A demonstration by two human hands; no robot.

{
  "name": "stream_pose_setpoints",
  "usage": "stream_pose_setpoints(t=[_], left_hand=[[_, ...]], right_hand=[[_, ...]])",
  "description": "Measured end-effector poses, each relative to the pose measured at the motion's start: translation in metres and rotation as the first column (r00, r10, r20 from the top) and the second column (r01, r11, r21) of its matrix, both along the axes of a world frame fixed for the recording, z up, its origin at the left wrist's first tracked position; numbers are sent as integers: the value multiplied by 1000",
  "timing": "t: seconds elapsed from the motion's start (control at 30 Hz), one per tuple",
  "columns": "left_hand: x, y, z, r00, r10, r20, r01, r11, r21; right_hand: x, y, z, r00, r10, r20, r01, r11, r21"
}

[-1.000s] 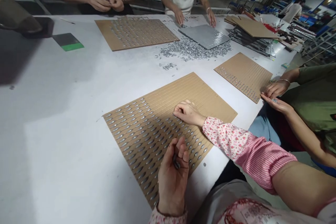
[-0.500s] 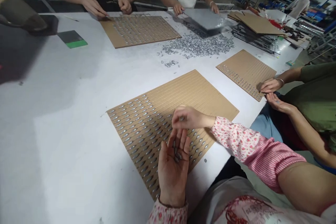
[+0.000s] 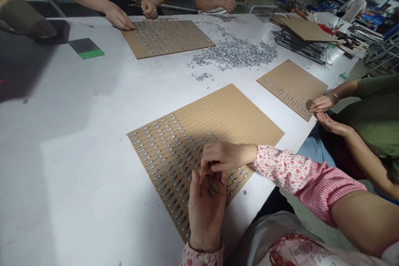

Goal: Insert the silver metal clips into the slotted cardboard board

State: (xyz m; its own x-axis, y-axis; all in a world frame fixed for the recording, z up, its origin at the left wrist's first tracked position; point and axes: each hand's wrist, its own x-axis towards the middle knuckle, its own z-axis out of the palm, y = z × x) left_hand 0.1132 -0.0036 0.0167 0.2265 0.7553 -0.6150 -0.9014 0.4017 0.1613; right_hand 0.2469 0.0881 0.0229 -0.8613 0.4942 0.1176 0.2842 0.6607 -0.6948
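My left hand (image 3: 206, 212) lies palm up with its fingers a little curled, cupping several small grey spindle-shaped pieces (image 3: 213, 187). My right hand (image 3: 222, 156) reaches over it from the right, its bent fingers touching the left fingers and palm. Whatever is between the right fingertips is hidden. Beneath both hands is a brown grooved board (image 3: 230, 112) on the white table. Rows of the same pieces fill its left and near part, and its far right part shows bare grooves.
A loose heap of silvery pieces (image 3: 240, 52) lies beyond the board. Co-workers handle a filled board (image 3: 174, 37) across the table and a partly filled board (image 3: 293, 77) to the right. Stacked boards (image 3: 308, 29) stand at the back right; a dark green-edged card (image 3: 85, 48) lies left.
My right hand has come down from above the board onto my left palm, uncovering pieces on the board. Across the table, a co-worker has lifted a grey panel away from the heap.
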Motion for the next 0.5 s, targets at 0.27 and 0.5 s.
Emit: stream_pose_setpoints(t=[0.27,0.5], left_hand=[[-3,4,6,1000,-20,-19,19,998,-63],[-4,3,6,1000,-16,-10,15,994,-108]], right_hand=[[1,56,-26,863,-498,91,502,864,-30],[-10,68,-41,875,-450,180,422,890,175]])
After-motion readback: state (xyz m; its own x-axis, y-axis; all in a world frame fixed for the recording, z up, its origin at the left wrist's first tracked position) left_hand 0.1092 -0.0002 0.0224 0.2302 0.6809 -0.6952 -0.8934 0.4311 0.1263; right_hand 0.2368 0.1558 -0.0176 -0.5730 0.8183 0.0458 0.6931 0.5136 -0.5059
